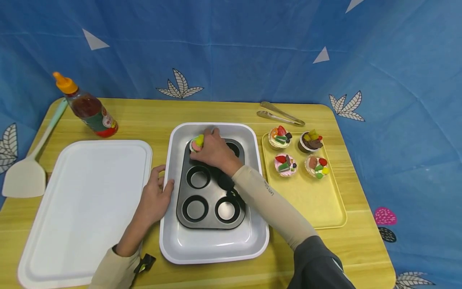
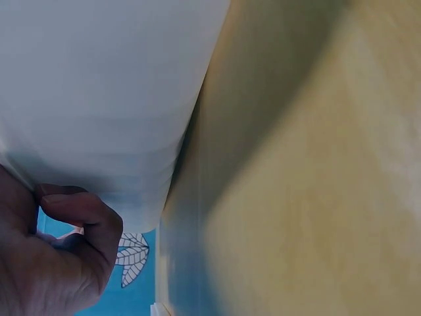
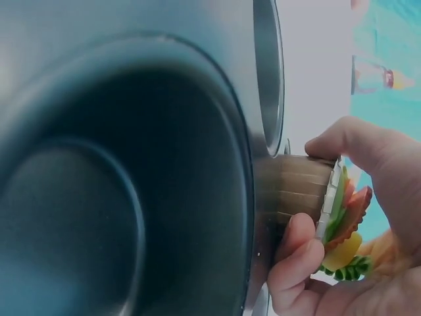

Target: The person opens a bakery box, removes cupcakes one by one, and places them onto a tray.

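Observation:
My right hand [image 1: 218, 151] pinches a toy cupcake [image 1: 197, 143] with coloured toppings at the far left cup of a dark muffin tin [image 1: 211, 192]. In the right wrist view, thumb and fingers press the sides of the cupcake's brown ribbed base [image 3: 304, 187], which stands at the tin's surface; how deep it sits in the cup cannot be seen. The tin lies inside a deep white tray [image 1: 216, 245]. At that tray's left rim, my left hand [image 1: 154, 197] grips the edge, thumb on the rim and fingers curled outside, as the left wrist view shows.
Several toy cupcakes [image 1: 285, 165] stand on a yellow tray [image 1: 306, 204] at right. Metal tongs [image 1: 279, 114] lie behind it. At left are a flat white tray [image 1: 90, 208], a spatula [image 1: 25, 178] and a sauce bottle [image 1: 90, 110]. A blue cloth [image 1: 234, 72] hangs behind the table.

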A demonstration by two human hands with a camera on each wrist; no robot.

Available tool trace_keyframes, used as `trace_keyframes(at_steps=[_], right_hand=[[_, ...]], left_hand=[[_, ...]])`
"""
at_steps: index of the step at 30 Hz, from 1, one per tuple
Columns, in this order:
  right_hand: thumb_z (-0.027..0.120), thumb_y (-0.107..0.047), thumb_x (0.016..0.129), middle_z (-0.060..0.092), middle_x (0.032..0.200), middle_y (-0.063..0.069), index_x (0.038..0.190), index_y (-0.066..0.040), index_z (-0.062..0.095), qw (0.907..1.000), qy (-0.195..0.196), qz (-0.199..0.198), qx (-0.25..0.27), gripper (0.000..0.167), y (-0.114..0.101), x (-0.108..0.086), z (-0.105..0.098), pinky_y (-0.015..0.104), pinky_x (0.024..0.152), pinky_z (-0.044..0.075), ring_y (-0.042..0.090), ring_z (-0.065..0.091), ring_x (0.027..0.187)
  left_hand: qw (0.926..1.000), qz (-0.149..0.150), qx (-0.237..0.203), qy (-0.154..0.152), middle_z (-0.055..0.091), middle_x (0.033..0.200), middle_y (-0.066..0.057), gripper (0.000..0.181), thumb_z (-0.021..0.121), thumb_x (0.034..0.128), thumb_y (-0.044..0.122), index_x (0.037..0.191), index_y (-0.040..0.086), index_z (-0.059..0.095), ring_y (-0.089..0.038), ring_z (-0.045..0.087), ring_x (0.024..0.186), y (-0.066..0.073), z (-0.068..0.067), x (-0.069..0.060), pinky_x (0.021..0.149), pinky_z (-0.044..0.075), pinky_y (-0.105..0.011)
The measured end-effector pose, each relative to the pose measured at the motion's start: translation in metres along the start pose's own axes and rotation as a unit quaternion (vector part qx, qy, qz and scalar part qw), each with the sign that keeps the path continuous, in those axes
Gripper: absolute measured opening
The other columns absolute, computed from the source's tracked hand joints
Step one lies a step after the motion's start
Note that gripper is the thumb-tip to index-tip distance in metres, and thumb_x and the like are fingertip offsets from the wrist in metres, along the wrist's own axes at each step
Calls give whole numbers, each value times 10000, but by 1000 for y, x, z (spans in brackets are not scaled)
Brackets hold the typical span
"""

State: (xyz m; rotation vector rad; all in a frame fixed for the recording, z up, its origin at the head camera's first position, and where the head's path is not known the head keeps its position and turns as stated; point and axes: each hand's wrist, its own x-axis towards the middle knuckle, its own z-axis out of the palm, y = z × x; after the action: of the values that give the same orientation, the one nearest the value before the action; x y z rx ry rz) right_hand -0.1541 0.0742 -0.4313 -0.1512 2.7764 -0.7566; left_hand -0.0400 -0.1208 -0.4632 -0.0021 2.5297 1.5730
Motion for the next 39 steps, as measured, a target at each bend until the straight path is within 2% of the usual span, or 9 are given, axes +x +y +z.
trace_keyframes(at_steps=[13, 20, 25, 29, 39], right_hand=[[728, -418, 792, 439, 1123, 136, 1271, -35, 505, 9997, 127, -197, 83, 654, -3, -13, -14, 301, 658, 486, 222, 583, 749], [713, -423, 823, 434, 1091, 113, 1253, -58, 513, 9996, 82, -264, 103, 599, -3, -27, -27, 302, 663, 494, 217, 580, 761], [725, -432, 816, 436, 1073, 105, 1247, -63, 518, 9993, 162, -326, 53, 604, -5, -37, -36, 312, 655, 503, 215, 586, 759], [739, -436, 814, 443, 1065, 100, 1246, -64, 522, 9990, 238, -352, 154, 610, -6, -45, -44, 323, 676, 512, 220, 588, 763], [766, -409, 808, 440, 1085, 107, 1260, -53, 523, 9980, 446, -309, 336, 624, 6, -70, -61, 335, 727, 511, 235, 556, 822]], left_hand=[[10000, -56, 45, -9, 691, 1108, -260, 466, 500, 1024, 120, 1455, 33, 347, -274, 721, 825, 1, 0, 0, 634, 549, -292], [10000, -52, -5, -38, 691, 1109, -254, 470, 495, 1029, 128, 1461, 26, 343, -273, 716, 839, 1, 0, 0, 650, 549, -292], [10000, -67, 38, -1, 701, 1049, -238, 469, 501, 1025, 130, 1456, 26, 348, -243, 707, 780, 1, 0, 0, 628, 543, -294], [10000, -94, 13, -14, 696, 1075, -245, 473, 501, 1027, 132, 1461, 29, 345, -264, 716, 808, 2, -1, -1, 631, 548, -297], [10000, -14, 5, -13, 695, 1086, -245, 476, 494, 1032, 135, 1467, 18, 339, -277, 716, 835, 2, 0, 0, 652, 555, -318]])
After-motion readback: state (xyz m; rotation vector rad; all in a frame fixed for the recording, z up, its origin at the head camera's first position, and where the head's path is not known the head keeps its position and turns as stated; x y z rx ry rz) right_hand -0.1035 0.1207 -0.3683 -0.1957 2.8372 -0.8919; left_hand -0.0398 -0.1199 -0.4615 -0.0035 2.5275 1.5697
